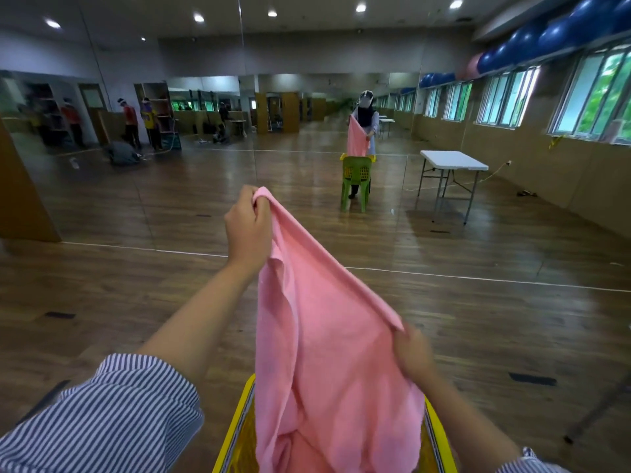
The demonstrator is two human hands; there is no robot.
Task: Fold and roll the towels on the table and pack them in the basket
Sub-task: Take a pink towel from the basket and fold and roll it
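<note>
A wall mirror (205,138) spans the room ahead, above the wooden floor (136,285), and reflects the person holding the cloth up over a green chair (356,179); a white folding table (452,160) stands well apart to the right in that reflection.

Close in, the pink towel (317,353) hangs in the air over the yellow basket (239,421), its lower folds dropping inside the basket's rim. The towel is not on any table at this moment.

Its top edge is the axis that matters: it runs as a taut diagonal from high and far on the left down to low and near on the right. The left hand (247,230) is raised and stretched forward, fingers curled round one upper corner. The right hand (415,353), blurred, sits lower and closer to the body, gripping the other end of that edge.

By my reading the towel is being opened out for folding, so the next move probably calls for levelling the two corners, with the right hand rising toward the left's height.
</note>
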